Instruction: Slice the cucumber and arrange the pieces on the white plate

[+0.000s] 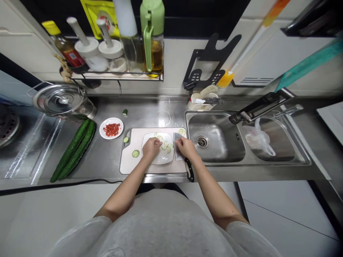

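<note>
A white plate with several cucumber slices lies on a pale cutting board. My left hand rests over the plate's near-left part, fingers curled in a pinch among the slices. My right hand hovers at the plate's right edge, fingers curled over a cleaver blade lying on the board; its black handle points toward me. A loose slice and a cucumber end sit on the board's left side.
Two whole cucumbers lie left of the board beside a small dish of red berries. A steel pot stands at back left. A double sink with a faucet is right. Bottles stand on a shelf above.
</note>
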A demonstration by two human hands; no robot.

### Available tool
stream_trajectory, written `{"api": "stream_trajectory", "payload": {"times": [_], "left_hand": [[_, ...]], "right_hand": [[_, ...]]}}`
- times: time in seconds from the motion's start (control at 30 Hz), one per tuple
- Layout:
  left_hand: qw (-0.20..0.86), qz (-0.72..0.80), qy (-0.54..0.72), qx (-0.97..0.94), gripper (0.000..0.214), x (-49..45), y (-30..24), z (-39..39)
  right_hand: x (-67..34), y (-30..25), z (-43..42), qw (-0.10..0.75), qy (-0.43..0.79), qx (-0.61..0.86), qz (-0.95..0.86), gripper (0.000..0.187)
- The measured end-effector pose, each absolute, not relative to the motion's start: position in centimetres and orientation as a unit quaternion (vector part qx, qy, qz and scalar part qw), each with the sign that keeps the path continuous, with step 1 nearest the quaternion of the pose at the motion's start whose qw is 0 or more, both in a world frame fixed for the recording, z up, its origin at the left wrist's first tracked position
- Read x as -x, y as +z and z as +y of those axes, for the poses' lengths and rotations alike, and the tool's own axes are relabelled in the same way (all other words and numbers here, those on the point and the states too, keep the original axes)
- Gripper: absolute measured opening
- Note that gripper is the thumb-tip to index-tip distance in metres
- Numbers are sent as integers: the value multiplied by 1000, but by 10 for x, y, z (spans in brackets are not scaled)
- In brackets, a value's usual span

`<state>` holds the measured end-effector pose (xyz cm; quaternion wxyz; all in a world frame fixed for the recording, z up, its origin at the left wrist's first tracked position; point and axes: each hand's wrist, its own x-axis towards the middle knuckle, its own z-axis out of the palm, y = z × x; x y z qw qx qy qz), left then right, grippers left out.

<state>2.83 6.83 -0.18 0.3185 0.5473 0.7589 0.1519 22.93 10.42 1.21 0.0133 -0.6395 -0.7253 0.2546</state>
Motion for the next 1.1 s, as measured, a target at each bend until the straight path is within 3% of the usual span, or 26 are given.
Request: {"api": "stream_trajectory", "payload": {"times": [0.23,0.4,1.1], "left_hand": [[261,809,236,-471,24,43,-2,26],[225,825,246,-457,29,80,-15,-3],[204,837,128,-491,40,72,-27,-25]], "right_hand": [[-261,6,84,161,271,663,-679,29],[-271,-1,69,214,286,661,-660,34],[-255,12,42,258,274,650,-661,40]]}}
